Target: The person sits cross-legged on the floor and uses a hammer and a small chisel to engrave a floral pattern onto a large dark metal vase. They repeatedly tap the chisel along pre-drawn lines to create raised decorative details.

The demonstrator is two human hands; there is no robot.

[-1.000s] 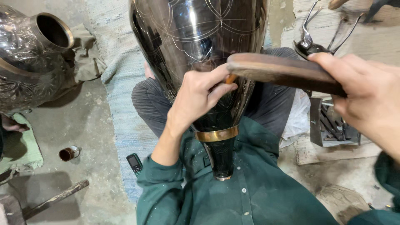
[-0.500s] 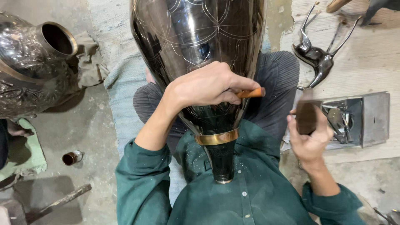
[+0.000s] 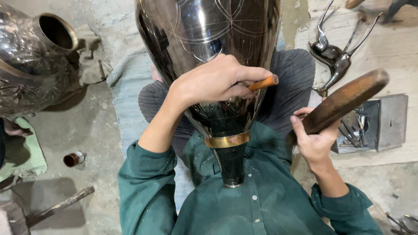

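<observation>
I see the big dark vase [image 3: 209,43] lying in my lap, its neck with the brass band [image 3: 227,140] pointing at my chest, and I place everything else relative to it. My left hand [image 3: 217,80] rests on the vase's lower body, just above the band, fingers curled tight around a chisel with an orange wooden handle [image 3: 263,82]; the tip is hidden under the hand, so I cannot tell exactly where it bites. My right hand [image 3: 315,139], to the right of the vase and apart from it, is closed on the handle of a wooden mallet [image 3: 344,102], head raised.

To do this well, I judge: keep the left heel planted on the metal so the chisel does not skid across the polish, strike short and square on the handle end, follow the engraved lines.

Right of the vase: a metal deer figure [image 3: 333,56] and an open tool tray [image 3: 370,124]. Left of it: a second embossed vessel [image 3: 30,65] and a small cup [image 3: 72,159] on the floor.
</observation>
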